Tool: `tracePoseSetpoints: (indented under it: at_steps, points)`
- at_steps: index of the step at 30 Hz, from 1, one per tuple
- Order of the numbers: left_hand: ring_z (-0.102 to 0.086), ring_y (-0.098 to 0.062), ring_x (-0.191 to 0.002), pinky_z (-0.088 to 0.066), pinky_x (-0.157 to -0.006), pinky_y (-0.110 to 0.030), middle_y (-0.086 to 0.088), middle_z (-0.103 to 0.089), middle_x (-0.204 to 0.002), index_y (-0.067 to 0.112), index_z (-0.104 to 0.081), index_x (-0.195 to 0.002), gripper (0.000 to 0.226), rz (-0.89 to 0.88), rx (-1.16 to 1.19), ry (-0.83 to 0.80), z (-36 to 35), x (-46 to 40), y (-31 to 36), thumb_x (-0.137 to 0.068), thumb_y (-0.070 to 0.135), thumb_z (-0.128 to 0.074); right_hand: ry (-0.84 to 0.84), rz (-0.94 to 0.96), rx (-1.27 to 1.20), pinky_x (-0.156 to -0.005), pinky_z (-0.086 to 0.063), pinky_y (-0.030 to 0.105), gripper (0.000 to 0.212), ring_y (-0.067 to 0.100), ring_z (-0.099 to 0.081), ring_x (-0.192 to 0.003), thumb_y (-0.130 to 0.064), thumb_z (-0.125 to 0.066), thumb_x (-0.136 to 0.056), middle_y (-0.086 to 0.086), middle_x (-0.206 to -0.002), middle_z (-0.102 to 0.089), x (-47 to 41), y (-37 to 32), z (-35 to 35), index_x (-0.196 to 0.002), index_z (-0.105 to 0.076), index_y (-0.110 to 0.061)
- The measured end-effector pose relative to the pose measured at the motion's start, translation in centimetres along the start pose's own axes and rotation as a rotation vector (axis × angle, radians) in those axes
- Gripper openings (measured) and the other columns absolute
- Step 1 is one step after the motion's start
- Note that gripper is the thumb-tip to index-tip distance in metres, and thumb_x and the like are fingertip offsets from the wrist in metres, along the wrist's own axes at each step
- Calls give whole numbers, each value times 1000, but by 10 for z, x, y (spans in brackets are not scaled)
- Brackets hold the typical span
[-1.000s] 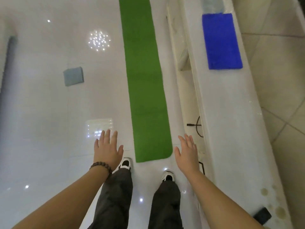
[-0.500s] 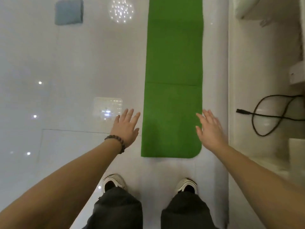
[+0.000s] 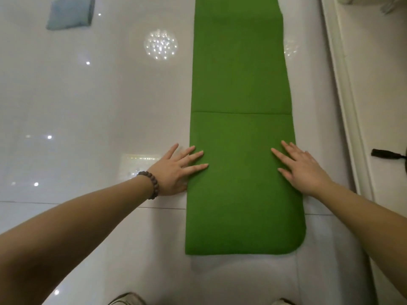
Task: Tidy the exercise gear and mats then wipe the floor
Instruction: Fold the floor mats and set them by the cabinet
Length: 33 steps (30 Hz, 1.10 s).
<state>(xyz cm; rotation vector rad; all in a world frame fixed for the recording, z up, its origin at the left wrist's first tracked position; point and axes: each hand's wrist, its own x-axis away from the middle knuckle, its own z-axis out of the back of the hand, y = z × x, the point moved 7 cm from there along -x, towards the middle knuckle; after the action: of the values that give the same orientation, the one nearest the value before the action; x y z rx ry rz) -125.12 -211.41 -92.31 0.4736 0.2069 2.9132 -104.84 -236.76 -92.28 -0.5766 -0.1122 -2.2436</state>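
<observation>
An indoor room, most likely in a home and used for exercise. The floor (image 3: 77, 106) is glossy white tile that mirrors ceiling lights. A long green mat (image 3: 241, 128) lies flat on it, running from near to far. A pale blue pad (image 3: 70, 13) sits far left. On the right runs a white ledge (image 3: 352, 106), with a black cable (image 3: 386, 154) beyond it.

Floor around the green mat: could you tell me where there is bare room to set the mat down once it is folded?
The widest bare floor lies left of the green mat, between it and the blue-grey cloth. The strip between the mat and the white ledge is narrow. Left hand and right hand occupy the mat's side edges.
</observation>
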Motion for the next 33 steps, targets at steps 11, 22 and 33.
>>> tracePoseSetpoints:
  at_steps: [11, 22, 33]
  points:
    - [-30, -13, -140, -10, -118, -47, 6, -50, -139, 28, -57, -125, 45, 165, 516, 368, 31, 4, -4, -86, 35, -37, 5, -41, -447, -108, -12, 15, 76, 13, -22, -142, 15, -44, -86, 1, -155, -24, 32, 47, 31, -146, -29, -29]
    - [-58, 12, -95, -45, -86, -9, 6, -64, -113, 12, -58, -126, 30, 443, 1088, 777, 133, -31, -51, -97, 19, -51, 525, -238, -1016, -85, -43, 29, 35, 19, -59, -108, -20, -65, -88, 6, -115, -62, 15, 26, 104, -120, -58, -8]
    - [-50, 3, -59, -32, -51, -15, 8, -51, -65, 11, -47, -82, 24, 711, 843, 1038, 167, 14, -53, -96, 30, -52, 687, -194, -878, -78, -53, 42, 29, 26, -61, -91, -32, -57, -92, 6, -103, -63, 17, -10, 169, -114, -50, -14]
